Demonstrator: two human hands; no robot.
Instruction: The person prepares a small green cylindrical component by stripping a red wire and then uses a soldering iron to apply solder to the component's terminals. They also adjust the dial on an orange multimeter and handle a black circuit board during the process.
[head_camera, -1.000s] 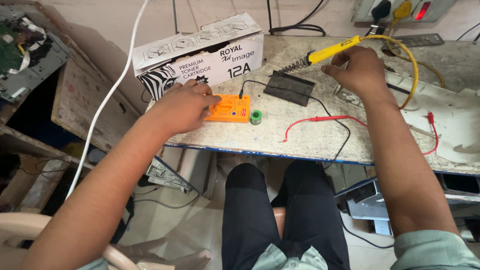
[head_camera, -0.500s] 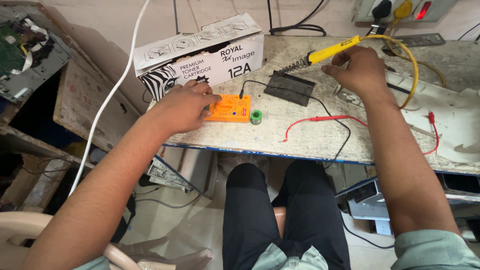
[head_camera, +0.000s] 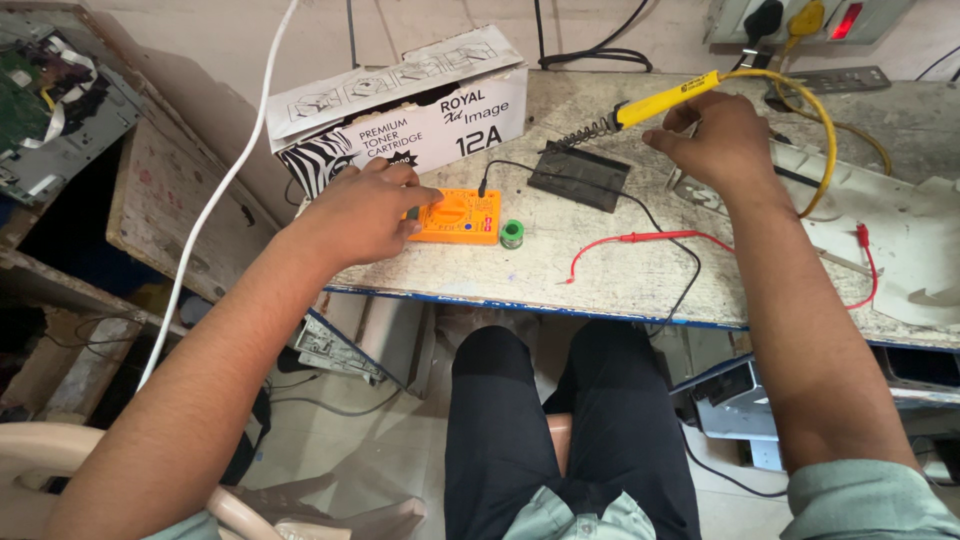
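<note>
Left hand: the left hand rests, fingers curled, on the left end of the meter, pinning it; it is pressing rather than gripping.
Right hand: the right hand is half closed at the handle of the iron; whether it truly grips is hard to tell.
Meter: a small orange plastic box at 10 o'clock on the bench, probably light and stiff, best held by its long sides.
Iron: a rigid yellow handle with a hot metal tip pointing to 9 o'clock, so it should be taken by the handle only.
Leads: the red lead and the yellow cord are limp and likely to snag.
Edges: the bench front lies just below the meter, and the solder reel is just beside it at 3 o'clock.
Room: the box blocks 12 o'clock, while there is open bench at 5 o'clock.
</note>
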